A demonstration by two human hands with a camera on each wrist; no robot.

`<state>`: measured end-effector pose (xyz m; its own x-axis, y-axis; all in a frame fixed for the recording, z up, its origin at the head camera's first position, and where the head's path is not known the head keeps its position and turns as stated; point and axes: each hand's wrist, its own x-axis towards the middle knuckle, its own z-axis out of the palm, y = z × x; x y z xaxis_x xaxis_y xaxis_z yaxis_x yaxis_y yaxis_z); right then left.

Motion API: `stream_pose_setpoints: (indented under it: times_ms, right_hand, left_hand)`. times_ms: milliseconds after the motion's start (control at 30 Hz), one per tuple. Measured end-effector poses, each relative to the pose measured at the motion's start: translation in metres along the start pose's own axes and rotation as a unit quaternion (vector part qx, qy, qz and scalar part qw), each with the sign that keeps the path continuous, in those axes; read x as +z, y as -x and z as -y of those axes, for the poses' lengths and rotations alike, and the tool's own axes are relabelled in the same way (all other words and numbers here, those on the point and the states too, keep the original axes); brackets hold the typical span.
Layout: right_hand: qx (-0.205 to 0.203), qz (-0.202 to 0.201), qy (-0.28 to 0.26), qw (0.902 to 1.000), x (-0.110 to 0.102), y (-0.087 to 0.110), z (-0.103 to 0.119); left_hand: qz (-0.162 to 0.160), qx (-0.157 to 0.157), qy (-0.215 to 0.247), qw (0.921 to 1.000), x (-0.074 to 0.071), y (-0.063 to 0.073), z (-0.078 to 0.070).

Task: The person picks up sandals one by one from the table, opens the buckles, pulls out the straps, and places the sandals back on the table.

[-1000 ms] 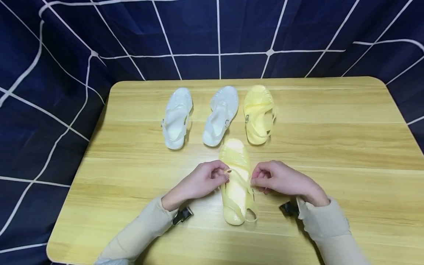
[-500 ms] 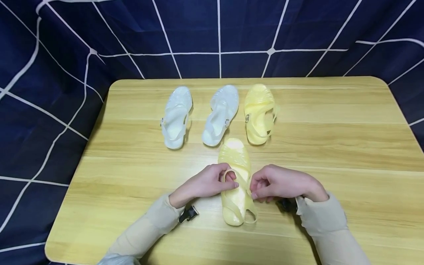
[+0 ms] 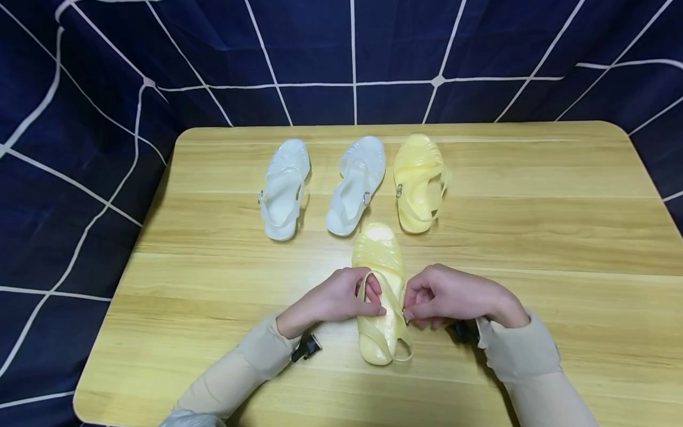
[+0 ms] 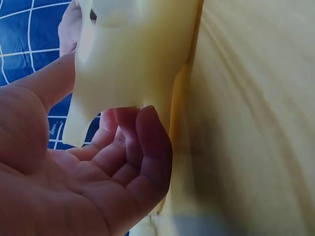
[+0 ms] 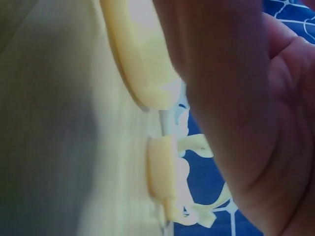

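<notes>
A yellow jelly sandal [image 3: 377, 246] lies on the table in front of me, toe pointing away. At its left side my left hand [image 3: 338, 296] has curled fingers and thumb about its loose strap [image 3: 381, 277], which loops up over the fingers. In the left wrist view those fingers [image 4: 153, 142] bend against the edge of the yellow plastic. My right hand [image 3: 459, 296] pinches the sandal's right side, near a small buckle mostly hidden by the fingertips. In the right wrist view the hand covers much of the sandal [image 5: 142, 54].
Behind it stand a second yellow sandal [image 3: 413, 219], with its buckle on the left, and two pale blue-white sandals, one at left [image 3: 283, 204] and one in the middle [image 3: 347, 207]. All rest on a wooden table [image 3: 533, 237]. Dark blue cloth with white lines [image 3: 309, 53] hangs around.
My left hand has moved right and slightly nearer, over the sandal, and the strap now arches over its fingers. The right hand has shifted slightly nearer along the sandal's side.
</notes>
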<state>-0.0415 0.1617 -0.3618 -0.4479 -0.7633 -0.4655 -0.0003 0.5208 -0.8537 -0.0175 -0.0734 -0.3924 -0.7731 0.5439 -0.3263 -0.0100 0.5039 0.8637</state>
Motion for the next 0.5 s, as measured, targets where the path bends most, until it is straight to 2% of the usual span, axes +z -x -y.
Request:
stream_pose_setpoints:
  times_ms: [200,500]
  right_hand:
    - [-0.009,0.004,0.016,0.9998,0.0024,-0.0009,0.0005]
    - [-0.034,-0.01,0.05,0.9981,0.0028,-0.0016,0.0023]
  left_hand:
    - [-0.012,-0.011,-0.02,0.9997,0.0036,-0.0001,-0.0014]
    - [-0.031,-0.004,-0.04,0.9987,0.0093,0.0014,-0.0022]
